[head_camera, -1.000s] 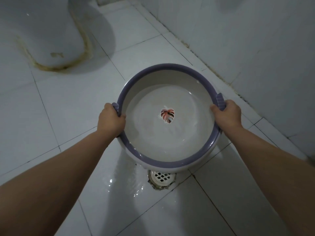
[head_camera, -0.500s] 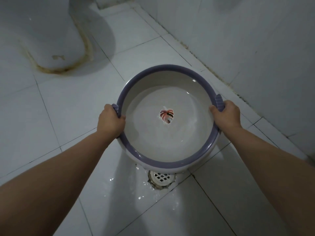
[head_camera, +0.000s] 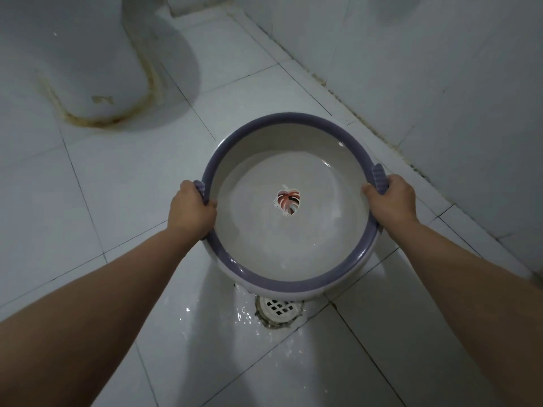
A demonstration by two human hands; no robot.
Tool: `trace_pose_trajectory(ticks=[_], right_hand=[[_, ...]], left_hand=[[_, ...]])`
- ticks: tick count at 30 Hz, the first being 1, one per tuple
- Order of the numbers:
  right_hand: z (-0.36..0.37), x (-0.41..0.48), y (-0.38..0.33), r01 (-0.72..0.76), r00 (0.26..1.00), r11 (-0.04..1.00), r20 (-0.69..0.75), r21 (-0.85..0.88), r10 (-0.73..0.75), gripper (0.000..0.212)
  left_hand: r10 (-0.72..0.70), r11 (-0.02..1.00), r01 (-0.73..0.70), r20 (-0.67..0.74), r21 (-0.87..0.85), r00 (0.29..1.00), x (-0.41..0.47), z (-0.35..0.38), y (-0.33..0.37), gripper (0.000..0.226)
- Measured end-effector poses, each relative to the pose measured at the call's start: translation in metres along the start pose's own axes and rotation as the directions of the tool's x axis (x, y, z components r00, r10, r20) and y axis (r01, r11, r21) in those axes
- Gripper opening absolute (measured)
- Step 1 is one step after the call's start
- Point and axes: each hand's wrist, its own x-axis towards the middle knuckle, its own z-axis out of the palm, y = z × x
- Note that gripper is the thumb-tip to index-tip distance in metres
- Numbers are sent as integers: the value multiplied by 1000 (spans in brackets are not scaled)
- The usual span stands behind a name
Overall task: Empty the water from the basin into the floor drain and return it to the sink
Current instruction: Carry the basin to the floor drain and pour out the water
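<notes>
At ten o'clock in the view, the white ceramic toilet base (head_camera: pixel 73 63) is standing on the white tiled floor (head_camera: pixel 88 201), with a brownish stain line running around its foot. Moving right, the left hand (head_camera: pixel 192 211) is gripping the ridged purple handle at nine o'clock on the round white plastic basin with a purple rim (head_camera: pixel 293 168), fingers curled over the rim and thumb on the inside wall. The basin is being held in the air at the centre of the view, tipped toward the person so its six o'clock edge is sitting lowest, and shallow clear water (head_camera: pixel 293 248) is pooling inside toward that edge. A pink and dark leaf-shaped sticker (head_camera: pixel 288 201) is showing on the bottom of the basin. Directly below the low edge, at six o'clock, the round white grated floor drain (head_camera: pixel 279 308) is lying in the floor, with wet, glistening tiles around it. At three o'clock on the basin, the right hand (head_camera: pixel 392 201) is clasping the other purple handle. Farther right, the white tiled wall (head_camera: pixel 440 83) is rising at two o'clock.
</notes>
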Motion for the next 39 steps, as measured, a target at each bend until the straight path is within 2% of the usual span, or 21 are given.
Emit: trace_pose_trajectory(ticks=[19,39], right_hand=[[-2,-2,3,8,1000,1000,16,-17,-7,18],[-5,0,2,11,1000,999,18,-48,-11,16]], left_hand=[[0,999,1,-13,49,1000,-3,-1,4,35],[14,1000,-14,12,17,1000,-4,-4,5,32]])
